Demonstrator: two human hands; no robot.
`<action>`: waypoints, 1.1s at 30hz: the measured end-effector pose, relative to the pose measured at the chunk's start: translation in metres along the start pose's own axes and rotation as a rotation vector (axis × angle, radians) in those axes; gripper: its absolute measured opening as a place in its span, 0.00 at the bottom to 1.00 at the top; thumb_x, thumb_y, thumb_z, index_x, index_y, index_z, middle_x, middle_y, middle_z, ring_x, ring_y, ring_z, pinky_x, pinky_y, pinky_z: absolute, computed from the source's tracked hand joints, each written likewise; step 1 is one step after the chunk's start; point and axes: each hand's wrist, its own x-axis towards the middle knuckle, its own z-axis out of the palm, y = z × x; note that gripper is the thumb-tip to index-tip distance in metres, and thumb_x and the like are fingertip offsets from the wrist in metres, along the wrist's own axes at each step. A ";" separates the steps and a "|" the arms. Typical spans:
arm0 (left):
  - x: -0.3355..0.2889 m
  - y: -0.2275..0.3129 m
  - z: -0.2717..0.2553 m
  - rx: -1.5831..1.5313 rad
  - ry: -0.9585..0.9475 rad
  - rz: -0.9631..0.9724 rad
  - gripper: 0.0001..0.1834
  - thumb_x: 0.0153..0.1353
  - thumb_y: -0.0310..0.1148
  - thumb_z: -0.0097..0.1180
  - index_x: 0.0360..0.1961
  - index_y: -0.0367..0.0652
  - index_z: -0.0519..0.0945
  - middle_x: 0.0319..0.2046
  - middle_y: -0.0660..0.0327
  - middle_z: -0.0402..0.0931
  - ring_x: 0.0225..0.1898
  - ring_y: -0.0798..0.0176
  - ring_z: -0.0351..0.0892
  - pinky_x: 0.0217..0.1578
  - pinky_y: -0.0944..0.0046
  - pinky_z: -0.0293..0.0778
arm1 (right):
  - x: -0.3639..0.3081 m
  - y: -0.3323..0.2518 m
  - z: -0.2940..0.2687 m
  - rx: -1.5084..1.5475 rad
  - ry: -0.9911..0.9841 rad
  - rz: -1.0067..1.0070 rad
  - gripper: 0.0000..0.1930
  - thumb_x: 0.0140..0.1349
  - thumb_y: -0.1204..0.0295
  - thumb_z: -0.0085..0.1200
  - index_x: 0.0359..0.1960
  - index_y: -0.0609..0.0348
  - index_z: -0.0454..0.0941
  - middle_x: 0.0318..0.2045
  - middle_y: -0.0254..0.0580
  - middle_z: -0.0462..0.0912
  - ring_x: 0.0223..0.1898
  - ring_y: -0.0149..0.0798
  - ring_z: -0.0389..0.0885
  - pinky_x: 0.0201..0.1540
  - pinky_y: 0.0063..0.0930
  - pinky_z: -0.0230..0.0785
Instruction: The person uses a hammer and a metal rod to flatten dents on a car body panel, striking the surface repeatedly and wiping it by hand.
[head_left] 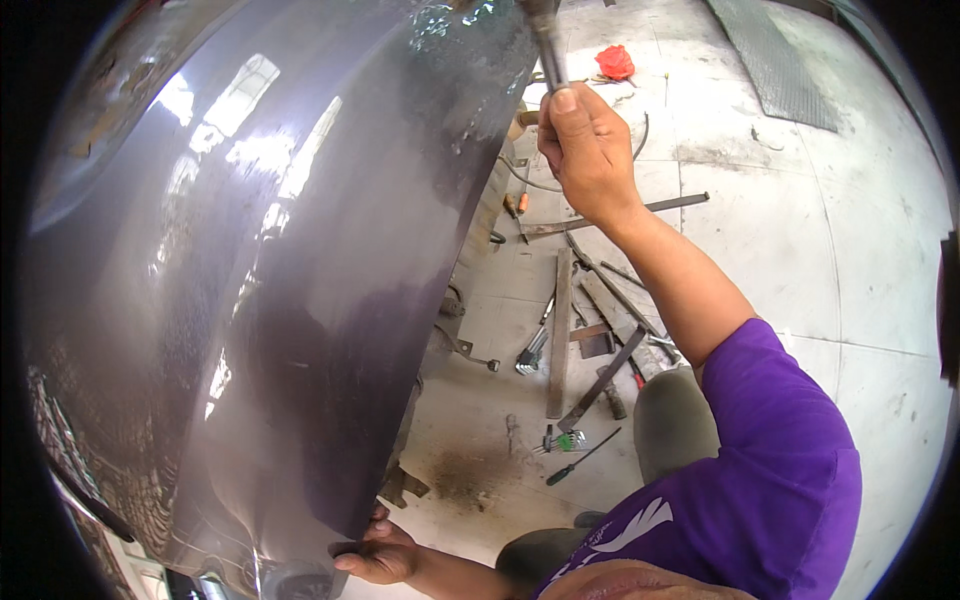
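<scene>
A large, glossy dark grey car body panel (pixel 330 300) fills the left side, its surface dull and scuffed near the far end. At that end my right hand (pixel 590 150) is closed around a metal-shafted tool (pixel 552 55), thumb lying along the shaft. The tool's upper end reaches the top of the view and is blurred, so its kind is unclear. Down at the panel's near corner is my left hand (pixel 382 552), thumb over the edge and fingers curled at its side. Part of those fingers is hidden.
Across the pale floor (pixel 760 250) lie flat metal bars (pixel 559 340), a long file-like bar (pixel 640 212), a hex key set (pixel 533 352), a screwdriver (pixel 583 457) and several other hand tools. Farther off are a red crumpled item (pixel 615 63) and a grey textured mat (pixel 775 70).
</scene>
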 end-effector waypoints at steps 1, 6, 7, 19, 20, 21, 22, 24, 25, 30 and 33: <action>0.001 0.000 -0.001 0.001 -0.009 0.006 0.35 0.66 0.57 0.38 0.13 0.39 0.73 0.23 0.55 0.75 0.34 0.55 0.73 0.40 0.57 0.67 | -0.001 0.001 0.001 0.072 0.042 -0.024 0.16 0.70 0.61 0.43 0.26 0.57 0.67 0.18 0.26 0.65 0.21 0.22 0.60 0.24 0.19 0.56; 0.002 0.002 0.025 0.135 0.159 0.078 0.33 0.65 0.58 0.39 0.15 0.40 0.71 0.11 0.62 0.66 0.22 0.60 0.73 0.31 0.59 0.71 | 0.000 0.013 -0.001 -0.136 -0.079 0.037 0.15 0.69 0.61 0.43 0.29 0.58 0.68 0.17 0.27 0.65 0.21 0.21 0.61 0.23 0.20 0.56; 0.004 0.003 0.028 0.141 0.183 0.080 0.33 0.66 0.58 0.39 0.15 0.40 0.71 0.11 0.62 0.65 0.22 0.60 0.73 0.32 0.59 0.71 | -0.002 0.011 -0.001 -0.085 -0.039 -0.004 0.15 0.69 0.60 0.44 0.29 0.58 0.69 0.16 0.28 0.65 0.21 0.22 0.61 0.23 0.21 0.57; -0.001 0.000 0.009 -0.012 0.128 0.023 0.29 0.67 0.55 0.38 0.28 0.40 0.78 0.16 0.62 0.72 0.29 0.64 0.74 0.36 0.64 0.70 | -0.010 0.022 -0.010 -0.041 -0.002 -0.135 0.15 0.69 0.60 0.45 0.30 0.58 0.70 0.16 0.27 0.63 0.21 0.22 0.61 0.22 0.22 0.57; -0.001 0.000 0.007 -0.016 0.157 0.007 0.29 0.68 0.55 0.38 0.29 0.40 0.78 0.16 0.62 0.72 0.29 0.64 0.75 0.36 0.65 0.71 | -0.006 0.019 -0.014 -0.132 -0.060 -0.097 0.15 0.69 0.60 0.45 0.31 0.58 0.69 0.16 0.25 0.63 0.21 0.21 0.61 0.22 0.21 0.56; 0.000 0.001 0.008 -0.004 0.101 0.034 0.29 0.68 0.55 0.38 0.29 0.40 0.78 0.16 0.62 0.72 0.30 0.65 0.75 0.36 0.66 0.71 | -0.002 0.013 -0.014 -0.216 -0.121 -0.067 0.14 0.69 0.60 0.44 0.31 0.58 0.69 0.16 0.24 0.63 0.21 0.20 0.61 0.22 0.19 0.55; 0.001 0.002 0.008 0.011 0.046 0.061 0.29 0.68 0.54 0.38 0.29 0.40 0.78 0.16 0.63 0.72 0.30 0.65 0.75 0.35 0.66 0.71 | 0.000 0.010 -0.014 -0.084 -0.079 -0.012 0.14 0.69 0.60 0.44 0.31 0.58 0.68 0.17 0.25 0.64 0.22 0.21 0.62 0.22 0.20 0.55; 0.002 0.002 0.009 0.009 0.022 0.070 0.29 0.68 0.54 0.37 0.27 0.40 0.78 0.16 0.63 0.72 0.30 0.65 0.75 0.35 0.66 0.72 | -0.002 0.010 -0.014 0.132 -0.016 -0.119 0.15 0.69 0.60 0.45 0.31 0.59 0.69 0.18 0.28 0.66 0.22 0.22 0.64 0.23 0.22 0.58; 0.002 0.002 0.009 -0.008 0.053 0.053 0.29 0.68 0.54 0.37 0.26 0.40 0.78 0.16 0.63 0.72 0.31 0.65 0.75 0.34 0.65 0.72 | -0.002 0.011 -0.015 0.236 0.015 -0.172 0.15 0.68 0.59 0.45 0.32 0.59 0.70 0.18 0.29 0.67 0.23 0.23 0.65 0.24 0.23 0.59; -0.001 0.002 0.002 0.002 0.100 0.051 0.32 0.68 0.55 0.37 0.18 0.41 0.76 0.16 0.62 0.73 0.34 0.64 0.75 0.35 0.64 0.72 | 0.004 0.014 -0.006 -0.112 -0.128 -0.028 0.13 0.69 0.63 0.44 0.29 0.58 0.66 0.16 0.26 0.63 0.20 0.22 0.60 0.22 0.20 0.55; 0.000 0.000 0.011 0.013 0.182 0.050 0.33 0.68 0.55 0.37 0.16 0.41 0.75 0.16 0.62 0.73 0.34 0.63 0.75 0.35 0.64 0.72 | -0.001 0.010 -0.007 0.082 -0.069 -0.125 0.14 0.68 0.61 0.45 0.30 0.58 0.68 0.15 0.29 0.64 0.19 0.24 0.62 0.21 0.25 0.57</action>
